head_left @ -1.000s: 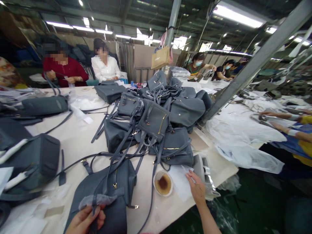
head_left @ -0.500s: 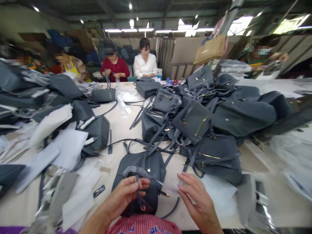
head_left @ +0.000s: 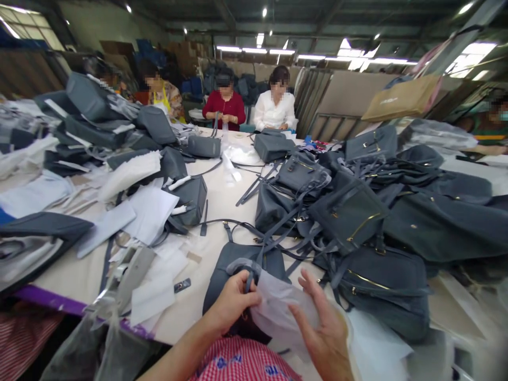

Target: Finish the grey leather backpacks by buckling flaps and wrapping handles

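A grey handbag lies at the table's near edge in front of me. My left hand is closed, pinching the bag's strap and wrapped handle at its top. My right hand holds a sheet of thin white tissue paper against the bag, fingers curled under the sheet. A red checked sleeve or lap shows just below both hands.
A big heap of grey bags fills the right of the cream table. More bags, white paper sheets and card pieces pile up on the left. Several people sit at the far end. A tan paper bag hangs at upper right.
My view swung left from the table's right edge. My right hand left the papers by the cup and brought a tissue sheet to the bag, where my left hand still grips the handle.
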{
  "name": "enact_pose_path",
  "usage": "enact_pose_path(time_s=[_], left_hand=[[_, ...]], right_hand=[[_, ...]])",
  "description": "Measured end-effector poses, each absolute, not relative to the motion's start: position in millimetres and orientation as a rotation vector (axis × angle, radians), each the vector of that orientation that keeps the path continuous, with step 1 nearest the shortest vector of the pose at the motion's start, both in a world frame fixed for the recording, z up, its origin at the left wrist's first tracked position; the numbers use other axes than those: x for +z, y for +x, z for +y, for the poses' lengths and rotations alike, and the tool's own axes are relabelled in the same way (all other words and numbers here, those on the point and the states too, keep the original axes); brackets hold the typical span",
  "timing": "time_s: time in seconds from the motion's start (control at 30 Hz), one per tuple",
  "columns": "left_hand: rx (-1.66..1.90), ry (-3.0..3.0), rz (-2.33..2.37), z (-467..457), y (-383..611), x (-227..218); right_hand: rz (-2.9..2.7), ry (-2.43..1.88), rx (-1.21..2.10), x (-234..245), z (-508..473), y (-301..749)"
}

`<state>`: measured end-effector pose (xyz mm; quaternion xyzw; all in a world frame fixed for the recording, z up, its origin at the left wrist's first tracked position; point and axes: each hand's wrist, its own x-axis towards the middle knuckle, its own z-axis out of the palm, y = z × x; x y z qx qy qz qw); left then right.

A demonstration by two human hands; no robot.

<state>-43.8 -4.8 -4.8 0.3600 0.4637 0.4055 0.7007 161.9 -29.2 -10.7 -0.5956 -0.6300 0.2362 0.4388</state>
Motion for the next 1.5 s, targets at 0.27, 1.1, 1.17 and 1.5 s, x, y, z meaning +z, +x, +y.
enact_pose_path(time_s=[0.27,1.1,1.17,1.5], left_hand=[[0.886,0.730,1.040,-7,-51,-8],[0.726,0.851,1.151,10,-69,10],[0.757,0.952,1.222,11,-67,5],[0.847,1.315,1.498,0,-71,5]], right_hand=[[-0.626,-1.343,1.690,-5,-46,147],[-0.465,-1.160,1.939,-13,-23,82],[-0.359,-1.117,1.981,-16,-26,79],[-0.371,-1.108,1.924,-25,-38,76]])
